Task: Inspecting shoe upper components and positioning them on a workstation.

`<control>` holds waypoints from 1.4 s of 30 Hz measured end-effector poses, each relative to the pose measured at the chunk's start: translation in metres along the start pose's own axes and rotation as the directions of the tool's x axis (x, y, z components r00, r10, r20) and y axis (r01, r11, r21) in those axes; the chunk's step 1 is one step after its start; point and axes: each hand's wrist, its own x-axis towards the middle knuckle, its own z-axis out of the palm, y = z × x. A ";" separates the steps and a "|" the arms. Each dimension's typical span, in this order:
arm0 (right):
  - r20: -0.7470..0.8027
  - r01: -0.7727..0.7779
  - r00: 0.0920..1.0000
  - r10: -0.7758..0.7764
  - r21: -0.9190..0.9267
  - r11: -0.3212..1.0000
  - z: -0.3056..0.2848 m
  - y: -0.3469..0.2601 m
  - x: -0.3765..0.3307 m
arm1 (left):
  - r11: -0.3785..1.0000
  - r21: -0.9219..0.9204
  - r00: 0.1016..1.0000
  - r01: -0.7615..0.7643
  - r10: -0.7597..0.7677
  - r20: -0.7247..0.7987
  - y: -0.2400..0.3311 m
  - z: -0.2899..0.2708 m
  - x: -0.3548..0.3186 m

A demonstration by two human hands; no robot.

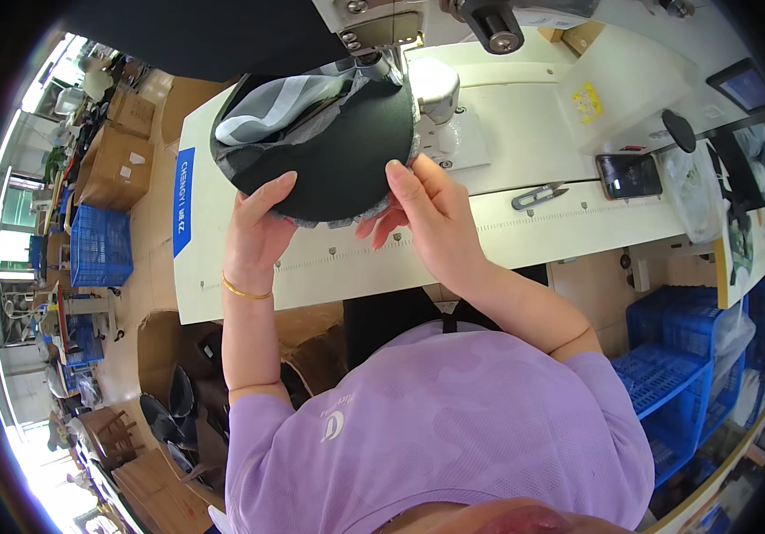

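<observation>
A black rounded fabric piece [338, 165] with a frayed grey edge lies under the head of a sewing machine [382, 31]. Folded grey and white cloth [284, 107] shows in its opening on the left. My left hand [260, 222] grips the near left rim, thumb on top and fingers mostly hidden beneath. On the near right rim my right hand [431, 209] pinches the edge between thumb and fingers, some fingertips showing below it. The far edge of the piece meets the machine's presser area, where the needle is too small to make out.
Thread snips [540, 196] and a dark phone [629, 176] lie on the white worktable [507, 227], right of my hands. Blue crates [667, 365] stand at the lower right, another blue crate [102, 246] at the left. An open carton [158, 356] holds dark pieces below the table's left end.
</observation>
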 end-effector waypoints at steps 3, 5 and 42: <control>-0.008 0.007 1.000 -0.007 -0.013 1.000 -0.003 0.000 0.004 | 0.998 0.049 0.999 -0.039 0.040 -0.032 0.000 0.013 0.002; -0.011 0.012 1.000 -0.012 -0.009 1.000 -0.003 -0.001 0.008 | 0.998 0.048 0.999 -0.035 0.037 -0.032 -0.002 0.005 0.004; -0.091 0.074 0.993 -0.080 -0.069 0.995 -0.017 -0.007 0.038 | 0.953 0.082 0.943 -0.292 0.301 -0.142 -0.038 0.050 0.019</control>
